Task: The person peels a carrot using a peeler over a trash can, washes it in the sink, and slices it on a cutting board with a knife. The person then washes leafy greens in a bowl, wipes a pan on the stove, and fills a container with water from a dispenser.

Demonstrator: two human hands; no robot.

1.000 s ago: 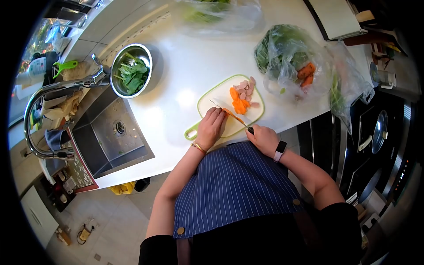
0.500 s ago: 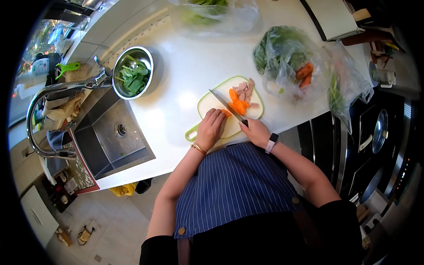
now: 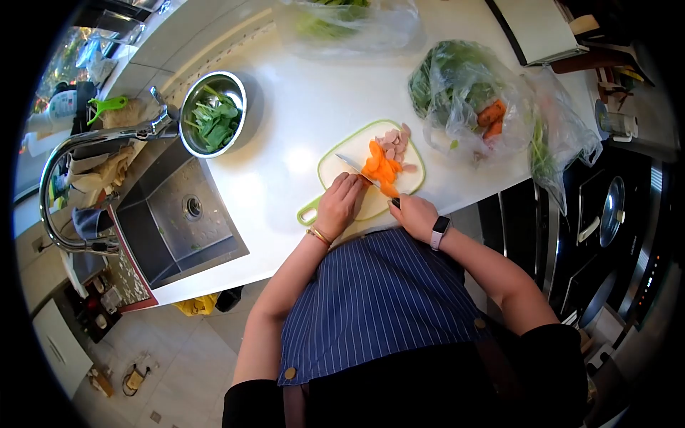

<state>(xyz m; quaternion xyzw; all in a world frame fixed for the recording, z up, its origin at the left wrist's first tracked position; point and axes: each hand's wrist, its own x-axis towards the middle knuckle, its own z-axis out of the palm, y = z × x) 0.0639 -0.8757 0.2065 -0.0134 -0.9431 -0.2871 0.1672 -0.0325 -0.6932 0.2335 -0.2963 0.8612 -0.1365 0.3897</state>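
Note:
On a white cutting board [image 3: 330, 169] with a green rim, my right hand [image 3: 416, 216] is closed around the black handle of a kitchen knife [image 3: 349, 162]. The blade points up and to the left, partly covered by orange carrot slices [image 3: 383, 169]. My left hand [image 3: 339, 206] presses its bent fingertips on a small carrot piece beside the blade; most of that piece is hidden under the fingers. Pale pink meat slices [image 3: 394, 145] lie at the board's upper right, against the carrot slices.
Left of the board are a metal bowl [image 3: 241, 121] of green leaves and a sink [image 3: 230, 246] with a tall faucet [image 3: 47, 187]. Plastic bags of greens and carrots [image 3: 464, 93] lie at the upper right. A stove [image 3: 578, 235] stands at the right.
The knife blade has shifted down and left against the carrot piece under my left fingers. More carrot slices now lie along and over the blade.

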